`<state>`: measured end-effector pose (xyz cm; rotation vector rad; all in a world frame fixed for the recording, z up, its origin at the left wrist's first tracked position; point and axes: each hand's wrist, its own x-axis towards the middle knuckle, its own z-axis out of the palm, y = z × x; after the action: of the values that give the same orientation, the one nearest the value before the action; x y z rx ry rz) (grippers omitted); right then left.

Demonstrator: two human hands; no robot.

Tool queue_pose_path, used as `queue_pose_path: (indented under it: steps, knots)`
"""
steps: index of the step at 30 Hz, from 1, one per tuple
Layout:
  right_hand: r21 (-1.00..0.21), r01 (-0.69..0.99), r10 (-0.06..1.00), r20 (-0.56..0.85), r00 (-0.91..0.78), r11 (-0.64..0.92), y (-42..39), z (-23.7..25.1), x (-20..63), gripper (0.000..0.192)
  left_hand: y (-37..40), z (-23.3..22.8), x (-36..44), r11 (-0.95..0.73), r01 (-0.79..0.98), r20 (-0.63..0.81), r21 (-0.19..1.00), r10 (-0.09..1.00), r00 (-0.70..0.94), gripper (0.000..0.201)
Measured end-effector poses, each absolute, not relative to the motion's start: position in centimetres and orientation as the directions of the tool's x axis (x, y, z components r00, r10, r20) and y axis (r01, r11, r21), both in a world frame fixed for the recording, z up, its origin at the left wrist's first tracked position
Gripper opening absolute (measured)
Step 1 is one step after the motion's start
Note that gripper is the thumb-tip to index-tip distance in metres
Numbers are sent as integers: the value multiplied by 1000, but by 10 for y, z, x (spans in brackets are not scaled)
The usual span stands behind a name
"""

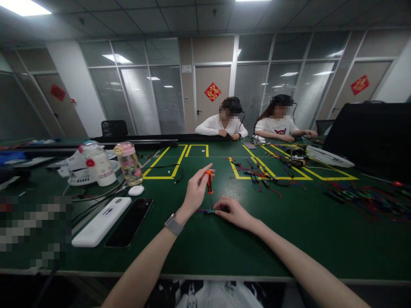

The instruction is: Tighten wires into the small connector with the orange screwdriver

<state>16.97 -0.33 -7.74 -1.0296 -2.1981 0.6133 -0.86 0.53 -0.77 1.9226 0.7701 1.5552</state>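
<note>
My left hand is closed around the orange and black handle of a screwdriver, which stands upright with its shaft pointing down. The tip meets a small green circuit board lying on the green table. Red and blue wires run from the board's left end. With bent fingers, my right hand pinches the right end of the board against the table. A watch sits on my left wrist.
At left lie a white power bank, a black phone, a white earbud case and two bottles. Several wired boards lie beyond my right hand, with a wire heap farther right. Two people sit across the table.
</note>
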Motion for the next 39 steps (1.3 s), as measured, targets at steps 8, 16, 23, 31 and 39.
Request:
queue_pose_path:
  steps: [8,16,23,31,39]
  knots:
    - [-643,498,799,339,-496,582,-4,-78,170,9,-1,-3,-8,-724,251,719,642,683,131,26]
    - [-632,485,785,369,-498,604,-4,-79,169,9,1,-8,-4,-695,149,669,703,718,192,36]
    - [-622,496,788,377,-487,605,-4,-80,168,8,-3,-5,-5,-753,270,717,600,656,235,34]
    - [-640,501,804,363,-471,583,-4,-79,168,2,-1,-8,-3,-757,291,750,586,642,158,29]
    - [-652,501,813,355,-462,569,-4,-79,168,2,-2,-5,-4,-723,174,691,668,690,217,34]
